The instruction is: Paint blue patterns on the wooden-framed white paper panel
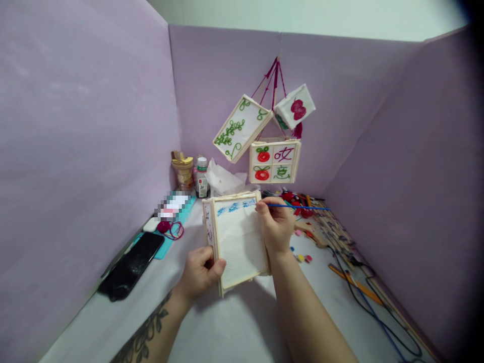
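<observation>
My left hand (202, 275) grips the lower left edge of a box-like frame (219, 242), thumb on its front. The frame has pale wooden edges and a white textured panel (242, 244), tilted towards me. Patchy blue marks (236, 205) run in a band along the top of that panel. My right hand (278, 224) is closed around a thin blue stick (302, 206) at the panel's upper right corner. The stick's long end points right; its other end is hidden by my fingers, so its exact kind cannot be made out.
Decorated white boxes (275, 161) hang on purple cords at the back. A black phone (132, 267), purple yarn (164, 227), a bottle (202, 179) and a cup (184, 174) stand or lie left. Right are a glue gun (313, 234), cable, orange cutter (355, 284) and sticks. Lilac walls enclose the table.
</observation>
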`<move>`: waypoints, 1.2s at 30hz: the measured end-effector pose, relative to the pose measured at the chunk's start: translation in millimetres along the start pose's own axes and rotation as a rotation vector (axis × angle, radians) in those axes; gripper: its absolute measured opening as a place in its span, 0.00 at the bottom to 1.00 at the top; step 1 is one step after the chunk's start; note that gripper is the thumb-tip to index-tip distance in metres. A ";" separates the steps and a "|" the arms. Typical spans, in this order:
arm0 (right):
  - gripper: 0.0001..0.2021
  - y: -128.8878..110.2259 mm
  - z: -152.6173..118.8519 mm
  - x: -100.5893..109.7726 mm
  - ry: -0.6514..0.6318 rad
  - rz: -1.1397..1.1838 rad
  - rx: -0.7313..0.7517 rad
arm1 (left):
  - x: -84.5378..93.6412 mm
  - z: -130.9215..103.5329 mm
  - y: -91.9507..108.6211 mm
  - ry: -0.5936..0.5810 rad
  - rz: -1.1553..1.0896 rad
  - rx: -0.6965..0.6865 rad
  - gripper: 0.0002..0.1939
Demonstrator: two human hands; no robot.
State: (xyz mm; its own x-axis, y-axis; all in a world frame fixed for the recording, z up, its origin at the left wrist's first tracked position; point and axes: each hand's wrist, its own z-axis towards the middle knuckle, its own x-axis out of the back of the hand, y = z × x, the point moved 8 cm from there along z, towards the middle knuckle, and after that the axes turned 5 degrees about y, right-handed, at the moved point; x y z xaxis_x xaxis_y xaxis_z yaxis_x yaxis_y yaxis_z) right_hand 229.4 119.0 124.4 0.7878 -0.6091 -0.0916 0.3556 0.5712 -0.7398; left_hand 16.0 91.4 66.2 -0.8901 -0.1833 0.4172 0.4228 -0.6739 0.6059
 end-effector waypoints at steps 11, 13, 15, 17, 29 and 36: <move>0.05 -9.1 0.1 2.7 0.028 -0.027 0.105 | 0.1 0.7 -1.2 0.000 -0.001 0.019 0.19; 0.05 -8.2 0.2 2.3 0.023 -0.012 0.096 | -0.4 0.7 -1.3 -0.002 -0.008 0.017 0.19; 0.04 -8.6 0.2 -0.7 -0.015 -0.012 0.101 | -0.5 0.6 -1.4 0.000 -0.015 0.016 0.19; 0.04 -10.0 0.4 -0.5 -0.010 -0.036 0.112 | -0.4 0.7 -1.7 0.003 -0.017 0.018 0.19; 0.05 -12.0 -1.6 -2.7 -0.039 -0.024 0.122 | -2.4 0.0 -5.3 -0.040 -0.005 0.089 0.20; 0.05 -12.6 -2.1 -3.4 -0.049 -0.046 0.117 | -2.3 -0.4 -5.2 -0.028 -0.026 0.072 0.20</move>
State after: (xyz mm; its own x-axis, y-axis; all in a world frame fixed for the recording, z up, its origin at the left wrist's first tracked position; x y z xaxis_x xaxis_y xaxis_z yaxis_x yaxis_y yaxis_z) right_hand 221.2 112.8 132.6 0.7918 -0.6102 -0.0249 0.4458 0.6054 -0.6594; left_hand 15.7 95.0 61.8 -0.8965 -0.1455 0.4185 0.4111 -0.6252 0.6634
